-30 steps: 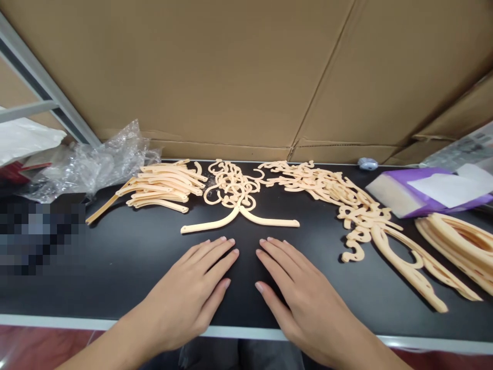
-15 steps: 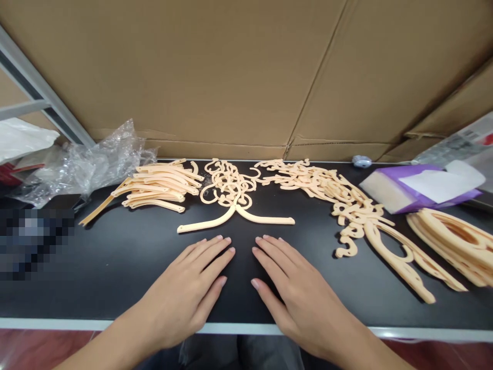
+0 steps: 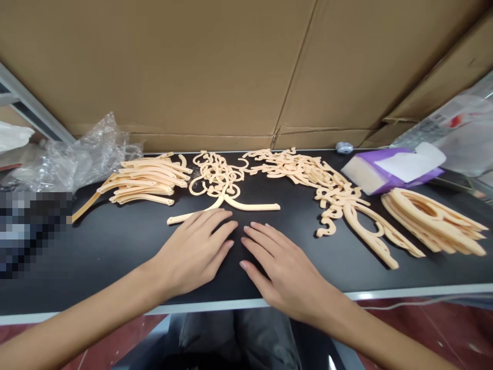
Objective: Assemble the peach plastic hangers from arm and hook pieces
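My left hand [image 3: 200, 244] is open, palm down over the black table, its fingers stretched forward and right. Its fingertips overlap part of the left arm of a beige plastic folding hanger [image 3: 252, 207]; whether they touch it I cannot tell. That hanger lies with two arms spread and its hook end at the hook pile. Open too, my right hand [image 3: 279, 259] lies flat on the table just below the hanger's right arm, holding nothing. Behind are a pile of hanger arms [image 3: 148, 180], a pile of hooks [image 3: 219, 172] and a pile of small curved pieces [image 3: 308, 172].
Larger beige hanger pieces [image 3: 365, 231] and a stack of them [image 3: 427, 221] lie at the right. A purple tissue pack [image 3: 408, 174] stands behind the stack. Clear plastic wrap [image 3: 80, 159] fills the back left. A cardboard wall [image 3: 173, 67] closes off the rear.
My left hand has moved forward, its fingers now overlapping the hanger's left arm. My right hand stays flat nearby. The view has shifted toward the right and down.
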A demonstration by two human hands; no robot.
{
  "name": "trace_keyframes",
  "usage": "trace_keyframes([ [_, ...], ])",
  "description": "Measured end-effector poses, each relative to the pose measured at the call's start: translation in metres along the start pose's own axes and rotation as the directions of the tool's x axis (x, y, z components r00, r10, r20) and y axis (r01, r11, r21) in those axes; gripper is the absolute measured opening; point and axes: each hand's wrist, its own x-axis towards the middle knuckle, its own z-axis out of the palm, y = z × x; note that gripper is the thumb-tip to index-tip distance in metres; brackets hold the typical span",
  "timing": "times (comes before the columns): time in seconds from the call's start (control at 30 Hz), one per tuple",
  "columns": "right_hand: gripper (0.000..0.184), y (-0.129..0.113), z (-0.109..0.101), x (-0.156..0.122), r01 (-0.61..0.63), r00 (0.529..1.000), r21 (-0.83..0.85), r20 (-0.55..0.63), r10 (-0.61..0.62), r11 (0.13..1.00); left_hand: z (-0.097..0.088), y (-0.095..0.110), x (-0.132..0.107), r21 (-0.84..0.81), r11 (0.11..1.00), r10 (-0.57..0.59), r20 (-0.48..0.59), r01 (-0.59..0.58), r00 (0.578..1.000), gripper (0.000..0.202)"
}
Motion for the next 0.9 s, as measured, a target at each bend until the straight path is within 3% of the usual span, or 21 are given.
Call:
trace_keyframes([
  [0.13, 0.019, 0.014, -0.016, 0.004, 0.043, 0.987, 0.098, -0.159, -0.027, 0.994, 0.006, -0.002, 0.041, 0.045, 0.998, 0.049, -0.092, -0.045, 0.995, 0.029],
  [0.27, 0.017, 0.063, -0.038, 0.032, -0.078, 0.958, -0.012, -0.279, 0.071, 0.997, 0.022, 0.005, 0.064, 0.082, 0.995, 0.061, -0.073, -0.055, 0.995, 0.03],
  [0.4, 0.022, 0.12, -0.041, 0.072, -0.197, 0.978, -0.29, -0.127, 0.167, 0.936, 0.038, 0.012, 0.067, 0.034, 0.999, 0.023, -0.089, -0.02, 0.996, 0.039],
  [0.5, 0.03, 0.144, -0.03, 0.086, -0.248, 0.961, -0.491, -0.016, 0.276, 0.835, 0.043, 0.013, 0.065, 0.019, 1.0, -0.007, -0.08, 0.008, 0.997, 0.038],
  [0.67, 0.029, 0.151, -0.017, 0.083, -0.206, 0.947, -0.593, 0.08, 0.311, 0.778, 0.041, 0.011, 0.067, 0.028, 1.0, 0.007, -0.064, -0.005, 0.998, 0.032],
  [0.9, 0.029, 0.156, -0.013, 0.081, -0.165, 0.969, -0.605, 0.046, 0.241, 0.779, 0.044, 0.008, 0.066, 0.053, 0.997, 0.065, -0.113, -0.059, 0.991, 0.026],
])
